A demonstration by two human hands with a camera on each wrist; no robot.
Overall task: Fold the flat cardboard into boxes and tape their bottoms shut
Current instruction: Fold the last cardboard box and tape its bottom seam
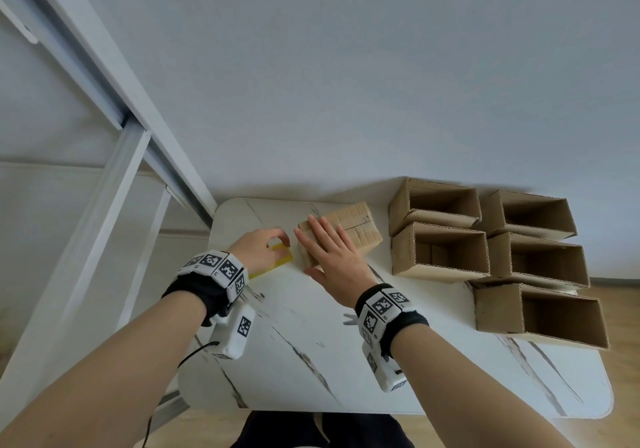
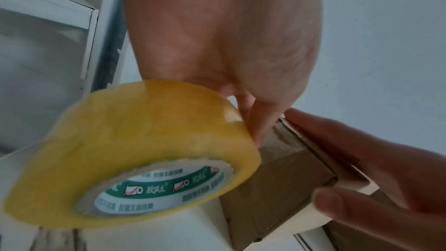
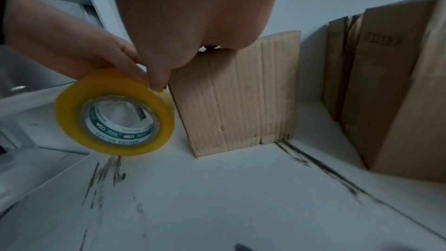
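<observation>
A cardboard box (image 1: 360, 229) stands on the white marble-patterned table (image 1: 311, 343) with its closed flaps facing up. My right hand (image 1: 329, 250) lies flat on top of it, fingers straight, thumb down its near side. In the right wrist view the box (image 3: 236, 102) shows its ribbed near side. My left hand (image 1: 273, 239) grips a yellow tape roll (image 1: 280, 260) right beside the box's left edge. In the left wrist view the roll (image 2: 135, 150) sits against the box's upper corner (image 2: 277, 188), with my fingertips on its rim. The roll (image 3: 115, 112) hangs just above the table.
Several folded open-topped boxes (image 1: 440, 250) stand packed together at the table's right side, the nearest (image 1: 540, 316) by the right edge. A white metal frame (image 1: 104, 135) runs along the left. The wall is close behind the table.
</observation>
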